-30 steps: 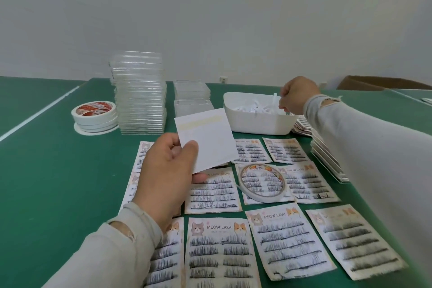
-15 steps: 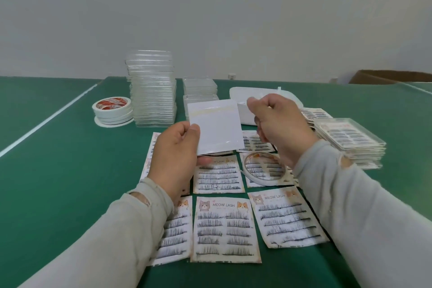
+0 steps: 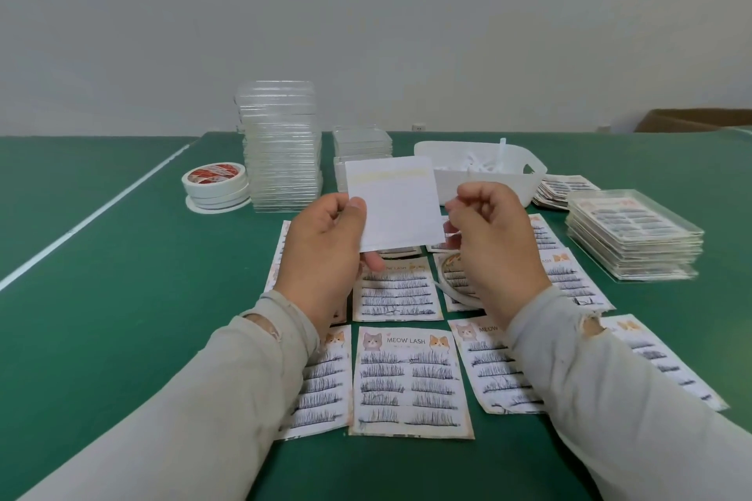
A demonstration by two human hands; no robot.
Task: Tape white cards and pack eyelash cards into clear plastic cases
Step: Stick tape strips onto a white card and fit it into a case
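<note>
My left hand (image 3: 325, 248) pinches the lower left corner of a white card (image 3: 401, 207) and holds it upright over the table; a pale yellowish tape strip runs across the card's top. My right hand (image 3: 492, 244) is at the card's lower right edge, fingers curled, thumb and forefinger pinched on a small pale piece that barely shows. Several MEOW LASH eyelash cards (image 3: 409, 378) lie in rows on the green table below both hands. A tall stack of clear plastic cases (image 3: 280, 150) stands behind the card, with a shorter stack (image 3: 362, 142) beside it.
Stacked tape rolls (image 3: 214, 185) sit left of the cases. One loose tape roll (image 3: 445, 285) lies on the eyelash cards under my right hand. A white bin (image 3: 517, 175) of small white pieces stands at the back right. Packed cases (image 3: 635, 240) are piled at the right.
My right hand left the white bin and came back to the card's right edge. The left hand kept the card and raised it slightly.
</note>
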